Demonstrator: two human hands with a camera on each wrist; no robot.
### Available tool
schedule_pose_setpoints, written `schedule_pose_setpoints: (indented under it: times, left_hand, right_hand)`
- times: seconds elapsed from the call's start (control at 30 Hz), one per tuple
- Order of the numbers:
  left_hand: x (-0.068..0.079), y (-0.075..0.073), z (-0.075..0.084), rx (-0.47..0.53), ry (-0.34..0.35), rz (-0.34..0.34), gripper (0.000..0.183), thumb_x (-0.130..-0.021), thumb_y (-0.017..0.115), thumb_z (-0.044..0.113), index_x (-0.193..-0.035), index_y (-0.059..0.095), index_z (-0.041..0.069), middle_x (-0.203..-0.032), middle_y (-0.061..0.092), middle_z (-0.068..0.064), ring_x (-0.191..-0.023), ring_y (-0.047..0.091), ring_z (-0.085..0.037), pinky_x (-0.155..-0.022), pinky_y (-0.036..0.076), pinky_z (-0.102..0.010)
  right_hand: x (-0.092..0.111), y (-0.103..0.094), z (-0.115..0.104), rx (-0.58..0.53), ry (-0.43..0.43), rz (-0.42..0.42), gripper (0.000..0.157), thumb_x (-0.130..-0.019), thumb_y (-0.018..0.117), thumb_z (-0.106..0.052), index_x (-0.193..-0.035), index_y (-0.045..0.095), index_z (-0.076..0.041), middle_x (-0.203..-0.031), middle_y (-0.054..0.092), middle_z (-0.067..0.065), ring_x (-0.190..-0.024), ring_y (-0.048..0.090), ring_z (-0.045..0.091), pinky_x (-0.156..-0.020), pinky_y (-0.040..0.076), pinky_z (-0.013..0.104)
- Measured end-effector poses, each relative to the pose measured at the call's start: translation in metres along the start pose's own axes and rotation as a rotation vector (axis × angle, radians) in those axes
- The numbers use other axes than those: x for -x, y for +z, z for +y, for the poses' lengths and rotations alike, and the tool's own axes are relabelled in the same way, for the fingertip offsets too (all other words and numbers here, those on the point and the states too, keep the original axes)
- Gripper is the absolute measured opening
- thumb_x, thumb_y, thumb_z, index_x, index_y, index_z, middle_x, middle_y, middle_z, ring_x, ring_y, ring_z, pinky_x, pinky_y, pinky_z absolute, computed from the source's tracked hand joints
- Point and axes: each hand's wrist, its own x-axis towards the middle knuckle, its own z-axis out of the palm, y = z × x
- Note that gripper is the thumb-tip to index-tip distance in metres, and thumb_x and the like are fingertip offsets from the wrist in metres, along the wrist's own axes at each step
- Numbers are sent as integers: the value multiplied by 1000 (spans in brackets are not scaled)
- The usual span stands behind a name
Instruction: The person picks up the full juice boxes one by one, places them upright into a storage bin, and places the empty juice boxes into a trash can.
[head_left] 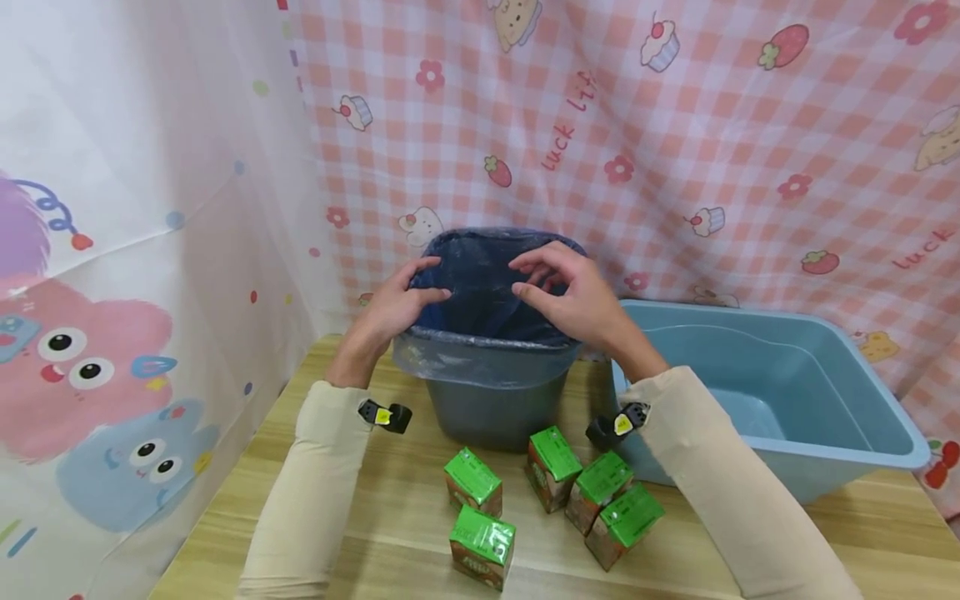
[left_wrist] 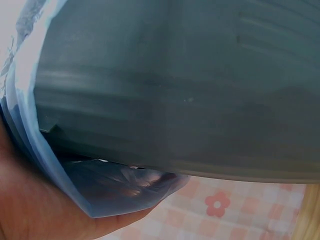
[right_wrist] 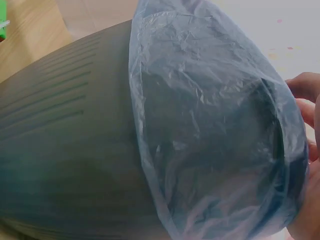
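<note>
Head view, centre: the bin liner (head_left: 472, 308) in the trash bin (head_left: 495, 412), mouth widest left-to-right, lies between left hand (head_left: 393, 305) and right hand (head_left: 575, 292), fingers parted, gripping nothing visible. Left wrist, lower left: liner overlapping hand. Right wrist, right edge: fingers beside liner.

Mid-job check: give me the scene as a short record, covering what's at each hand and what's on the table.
Container: dark grey tapered plastic bin, upright on the wood-grain table
Lining: translucent blue plastic bag, inside the bin, edge folded down outside the rim
Left hand: at the left rim, thumb and fingers apart
Right hand: over the right rim, fingers bent, thumb apart
Cartons: five small green-topped boxes, in front of the bin, two left, three right
Beside: light blue rectangular plastic tub, right of the bin
</note>
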Motion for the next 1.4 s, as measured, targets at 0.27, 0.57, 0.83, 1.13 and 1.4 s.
schedule_pose_setpoints:
  times: [0.27,0.57,0.83,1.13,1.4]
  left_hand:
    - [-1,0,1,6,-4,0,60,-97,60,31,-153,37,25,-164,20,0,-146,29,-30,-117,25,-54]
    - [0,0,2,3,-8,8,60,-96,61,31,-152,38,26,-164,21,-1,-145,30,-31,-117,25,-54]
    - [0,0,1,-6,-13,6,60,-97,60,31,-152,38,28,-164,21,-2,-145,30,-31,-117,25,-54]
    - [0,1,1,-19,-12,15,60,-96,60,32,-152,38,27,-163,23,-3,-144,32,-32,-116,26,-56]
    - [0,1,0,-16,-3,20,59,-97,59,31,-152,38,26,-163,24,-4,-144,31,-32,-116,25,-56]
  right_hand:
    - [7,-6,-5,13,-27,-5,25,-92,70,-15,-116,70,-10,-106,63,4,-91,61,14,-82,50,31]
    - [18,-11,-22,16,-130,-49,25,-91,71,-9,-116,70,-10,-105,63,0,-89,61,12,-81,52,34]
    - [30,-7,-35,-28,-235,-95,27,-88,72,-3,-115,70,-10,-104,64,0,-88,60,13,-79,52,36]
    - [43,3,-45,-59,-301,-150,29,-87,73,-2,-114,69,-10,-104,65,1,-89,60,15,-80,52,33]
    - [60,16,-50,-102,-306,-258,29,-88,72,-3,-116,69,-11,-105,65,4,-90,60,15,-78,52,34]
